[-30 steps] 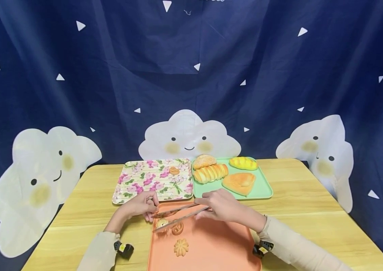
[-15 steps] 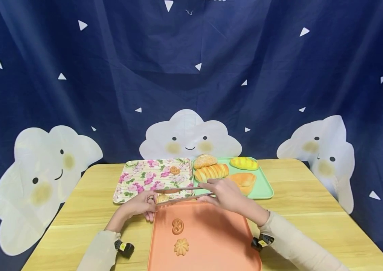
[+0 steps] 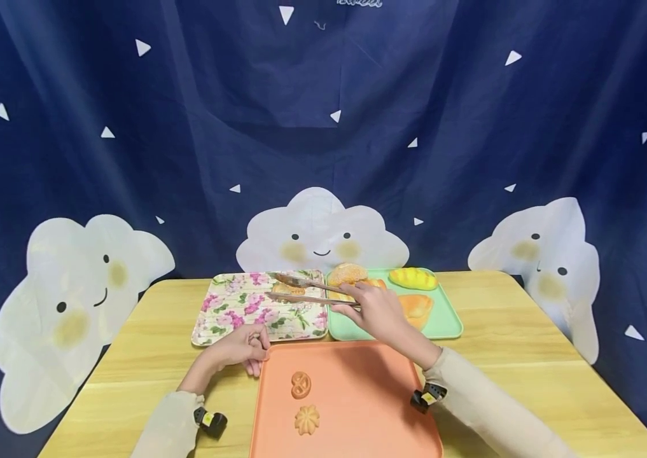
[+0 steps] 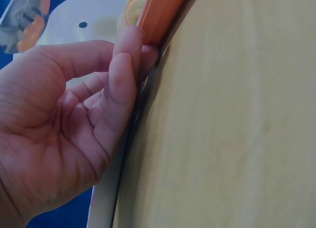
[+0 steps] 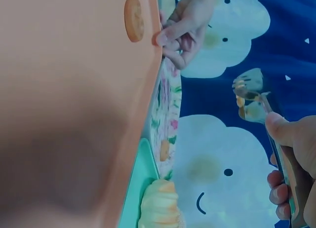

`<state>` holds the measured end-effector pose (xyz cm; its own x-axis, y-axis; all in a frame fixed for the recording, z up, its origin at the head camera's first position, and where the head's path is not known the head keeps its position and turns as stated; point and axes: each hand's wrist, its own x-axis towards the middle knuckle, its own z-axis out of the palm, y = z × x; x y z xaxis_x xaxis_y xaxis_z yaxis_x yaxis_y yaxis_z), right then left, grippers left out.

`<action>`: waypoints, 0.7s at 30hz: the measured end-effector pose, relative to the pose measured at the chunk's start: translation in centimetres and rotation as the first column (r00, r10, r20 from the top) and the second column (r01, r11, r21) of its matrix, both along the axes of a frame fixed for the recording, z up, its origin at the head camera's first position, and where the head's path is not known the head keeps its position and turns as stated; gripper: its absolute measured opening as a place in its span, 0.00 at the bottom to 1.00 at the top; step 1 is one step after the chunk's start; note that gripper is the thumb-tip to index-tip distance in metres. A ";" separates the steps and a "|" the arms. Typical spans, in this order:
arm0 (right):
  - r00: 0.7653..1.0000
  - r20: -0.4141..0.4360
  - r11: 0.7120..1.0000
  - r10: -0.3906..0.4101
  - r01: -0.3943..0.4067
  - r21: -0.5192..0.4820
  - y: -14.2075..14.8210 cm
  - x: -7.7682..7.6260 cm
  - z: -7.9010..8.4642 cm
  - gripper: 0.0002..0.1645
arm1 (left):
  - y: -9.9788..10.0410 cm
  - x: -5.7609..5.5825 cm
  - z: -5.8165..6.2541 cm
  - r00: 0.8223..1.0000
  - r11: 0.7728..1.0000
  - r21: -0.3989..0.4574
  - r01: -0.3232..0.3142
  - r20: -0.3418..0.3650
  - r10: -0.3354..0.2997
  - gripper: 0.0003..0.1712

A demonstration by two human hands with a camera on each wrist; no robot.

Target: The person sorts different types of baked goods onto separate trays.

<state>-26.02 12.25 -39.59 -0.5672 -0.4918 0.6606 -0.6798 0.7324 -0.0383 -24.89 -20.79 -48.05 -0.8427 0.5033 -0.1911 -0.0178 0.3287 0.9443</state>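
Observation:
My left hand (image 3: pixel 240 348) pinches the far left corner of the orange tray (image 3: pixel 369 407), thumb and fingertips on its rim. My right hand (image 3: pixel 377 312) grips metal tongs (image 3: pixel 314 300), reaching left above the floral tray (image 3: pixel 226 312). Between the tong ends is a small golden-brown cookie (image 5: pixel 240 100), held in the air and partly hidden by the metal. Another small brown cookie (image 5: pixel 164 150) lies on the floral tray; in the head view the tongs overlap it. On the orange tray lie a pretzel-shaped cookie (image 3: pixel 301 385) and a flower-shaped cookie (image 3: pixel 307 420).
At the back right a green tray (image 3: pixel 352 331) bears a sesame bun (image 3: pixel 348 273), a yellow loaf (image 3: pixel 413 278), a triangular bread (image 3: pixel 417 308) and a ridged loaf (image 5: pixel 159 203). All trays stand on a wooden table (image 3: pixel 506 356) before a blue cloud-print curtain (image 3: pixel 443 159).
The tongs have lifted the round cookie from the orange tray's far left corner and carried it forward over the floral tray. My left hand stays on the tray corner.

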 end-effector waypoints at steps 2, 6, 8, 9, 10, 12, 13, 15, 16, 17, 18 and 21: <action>1.000 0.004 1.000 -0.021 0.021 -0.003 -0.3 -0.3 -0.1 0.24 | 0.0 0.0 -0.1 1.000 1.000 -0.002 -0.004 0.001 0.004 0.09; 0.998 0.024 0.999 -0.050 0.050 -0.003 -0.9 -0.9 -0.6 0.22 | 0.0 0.0 -0.2 1.000 1.000 -0.003 -0.007 0.001 0.007 0.09; 0.997 0.045 0.998 -0.055 0.056 -0.008 -1.1 -1.1 -0.9 0.21 | 0.0 0.0 -0.2 1.000 1.000 -0.002 -0.005 0.001 0.005 0.09; 0.997 0.055 0.998 -0.061 0.061 -0.008 -1.2 -1.3 -1.0 0.20 | 0.0 0.0 -0.2 1.000 1.000 -0.001 -0.004 0.001 0.004 0.09; 0.996 0.064 0.998 -0.065 0.065 -0.009 -1.3 -1.4 -1.1 0.20 | 0.0 0.0 -0.2 1.000 1.000 -0.001 -0.002 0.001 0.002 0.09; 0.994 0.076 0.997 -0.075 0.076 -0.009 -1.5 -1.6 -1.4 0.19 | 0.0 0.0 -0.2 1.000 1.000 0.001 0.002 0.002 -0.002 0.09; 0.993 0.081 0.997 -0.081 0.082 -0.008 -1.6 -1.7 -1.5 0.19 | 0.0 0.0 -0.2 1.000 1.000 0.002 0.003 0.002 -0.003 0.09; 0.992 0.090 0.996 -0.094 0.094 0.000 -1.8 -2.0 -1.8 0.19 | 0.0 0.0 -0.2 1.000 1.000 0.004 0.006 0.001 -0.006 0.09; 0.991 0.094 0.995 -0.099 0.099 0.005 -2.0 -2.1 -2.0 0.19 | 0.0 0.0 -0.2 1.000 1.000 0.004 0.008 -0.001 -0.008 0.09; 0.989 0.102 0.994 -0.105 0.105 0.010 -2.1 -2.1 -2.1 0.19 | 0.0 0.0 -0.2 1.000 1.000 0.005 0.009 -0.002 -0.008 0.09; 0.987 0.113 0.994 -0.110 0.110 0.013 -2.2 -2.2 -2.2 0.19 | 0.0 0.0 -0.2 1.000 1.000 0.004 0.010 -0.004 -0.010 0.09; 0.981 0.149 0.992 -0.126 0.122 0.035 -2.5 -2.5 -2.5 0.21 | 0.0 0.0 -0.2 1.000 1.000 0.002 0.013 -0.010 -0.013 0.09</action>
